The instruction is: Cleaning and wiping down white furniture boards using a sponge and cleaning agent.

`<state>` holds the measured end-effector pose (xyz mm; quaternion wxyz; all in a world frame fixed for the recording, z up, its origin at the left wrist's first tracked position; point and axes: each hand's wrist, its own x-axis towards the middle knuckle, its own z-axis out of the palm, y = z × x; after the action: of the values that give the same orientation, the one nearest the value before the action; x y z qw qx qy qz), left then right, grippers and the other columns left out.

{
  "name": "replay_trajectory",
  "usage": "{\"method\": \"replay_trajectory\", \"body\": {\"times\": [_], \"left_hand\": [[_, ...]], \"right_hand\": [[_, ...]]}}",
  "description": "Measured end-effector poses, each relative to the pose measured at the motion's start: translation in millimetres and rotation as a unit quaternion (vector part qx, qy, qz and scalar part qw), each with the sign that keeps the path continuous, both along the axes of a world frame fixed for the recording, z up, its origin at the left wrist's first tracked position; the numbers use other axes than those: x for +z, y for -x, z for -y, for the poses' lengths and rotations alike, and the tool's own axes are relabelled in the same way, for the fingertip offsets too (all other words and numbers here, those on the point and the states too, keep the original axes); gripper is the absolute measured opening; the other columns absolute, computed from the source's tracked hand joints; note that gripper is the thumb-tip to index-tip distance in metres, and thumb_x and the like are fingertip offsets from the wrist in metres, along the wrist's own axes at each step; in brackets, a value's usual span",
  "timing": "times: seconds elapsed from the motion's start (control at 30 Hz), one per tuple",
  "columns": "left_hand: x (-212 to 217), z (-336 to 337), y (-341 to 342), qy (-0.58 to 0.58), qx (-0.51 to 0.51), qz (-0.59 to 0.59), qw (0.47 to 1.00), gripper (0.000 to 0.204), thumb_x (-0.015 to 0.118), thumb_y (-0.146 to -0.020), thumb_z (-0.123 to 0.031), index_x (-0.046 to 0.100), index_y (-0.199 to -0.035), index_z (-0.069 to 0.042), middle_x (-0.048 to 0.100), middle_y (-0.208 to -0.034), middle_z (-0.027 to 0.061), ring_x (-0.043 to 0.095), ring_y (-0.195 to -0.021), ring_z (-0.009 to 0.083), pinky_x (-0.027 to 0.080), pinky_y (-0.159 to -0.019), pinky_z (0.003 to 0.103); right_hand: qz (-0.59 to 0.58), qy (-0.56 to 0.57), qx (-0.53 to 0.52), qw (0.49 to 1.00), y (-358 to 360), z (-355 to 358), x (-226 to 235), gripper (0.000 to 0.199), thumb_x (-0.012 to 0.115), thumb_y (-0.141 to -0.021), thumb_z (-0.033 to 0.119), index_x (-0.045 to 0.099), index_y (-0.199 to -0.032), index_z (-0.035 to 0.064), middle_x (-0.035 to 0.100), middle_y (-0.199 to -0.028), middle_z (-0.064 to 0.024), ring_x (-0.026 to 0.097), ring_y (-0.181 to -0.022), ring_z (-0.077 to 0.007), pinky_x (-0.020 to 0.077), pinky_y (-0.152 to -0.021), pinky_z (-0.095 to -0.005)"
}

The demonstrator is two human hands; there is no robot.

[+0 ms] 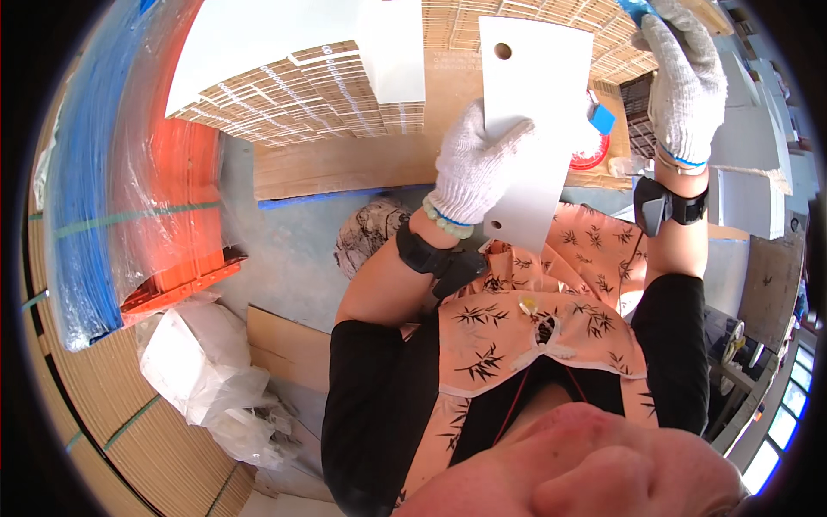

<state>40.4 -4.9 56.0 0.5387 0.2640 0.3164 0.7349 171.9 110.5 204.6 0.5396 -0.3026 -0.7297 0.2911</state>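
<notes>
Head view: the white panel [538, 86] stands in front of you, near the middle of the upper half, lengthwise with a slight tilt, its lower end over your patterned apron [491, 345] and its upper end before the stacked brown-edged boards [293, 95]. It looks thin, flat and stiff, so expect it to be fairly light and to keep its shape rather than sag; its smooth face may slide a little against knitted gloves, and its corners and surface would probably mark if knocked. The long edges, about midway between the upper hole [502, 51] and the lower hole [494, 225], seem the best place to take hold, since the weight should balance there. Your left hand [482, 164] is clamped on the left long edge, thumb laid over the near face and the other fingers passing behind, where they are hidden. Your left elbow is bent out to the side, with the forearm angled up and inward. Your right hand [689, 90] is raised higher, apart from the panel, above a nearly upright forearm; its fingers point upward and lie close together, near a blue item [636, 9] at the upper edge, though you cannot tell whether they grip it.
</notes>
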Motion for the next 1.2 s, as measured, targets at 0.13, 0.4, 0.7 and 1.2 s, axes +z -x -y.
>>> {"method": "replay_trajectory", "body": {"times": [0.13,0.4,0.7,1.2], "left_hand": [[1,1,1,0.011,-0.002,-0.161,0.987,0.023,0.071,-0.097,-0.011,0.064,-0.112,0.005,0.074,-0.093,0.0114,0.072,-0.083,0.0139,0.060,-0.072,0.029],[-2,4,1,0.003,-0.029,-0.183,0.983,0.026,0.068,-0.099,-0.013,0.062,-0.117,0.005,0.075,-0.098,0.0132,0.073,-0.086,0.0149,0.060,-0.073,0.030],[-3,0,0,0.010,-0.040,-0.172,0.984,0.030,0.067,-0.100,-0.014,0.060,-0.121,0.005,0.075,-0.102,0.0151,0.074,-0.088,0.0165,0.060,-0.073,0.030],[-8,0,2,0.019,-0.023,-0.201,0.979,0.022,0.068,-0.098,-0.012,0.062,-0.112,0.004,0.074,-0.096,0.0131,0.072,-0.083,0.0150,0.058,-0.070,0.030]], "right_hand": [[0.024,0.013,0.001,1.000,-14,1,5,0.016,0.059,-0.096,-0.002,0.069,-0.108,0.0020,0.070,-0.102,-0.0028,0.061,-0.087,-0.0086,0.0491,-0.076,-0.0231],[0.000,0.003,0.098,0.995,-21,-2,-11,0.016,0.054,-0.092,-0.005,0.065,-0.103,0.0007,0.068,-0.106,-0.0076,0.064,-0.096,-0.0147,0.0516,-0.089,-0.0297],[0.096,-0.055,0.055,0.992,-39,2,-5,0.018,0.053,-0.091,-0.007,0.064,-0.102,0.0001,0.066,-0.106,-0.0074,0.063,-0.097,-0.0154,0.0513,-0.090,-0.0306],[0.099,-0.055,0.091,0.989,-49,-11,-20,0.016,0.055,-0.092,-0.005,0.064,-0.106,-0.0011,0.065,-0.107,-0.0093,0.065,-0.100,-0.0179,0.0534,-0.091,-0.0331]]}}
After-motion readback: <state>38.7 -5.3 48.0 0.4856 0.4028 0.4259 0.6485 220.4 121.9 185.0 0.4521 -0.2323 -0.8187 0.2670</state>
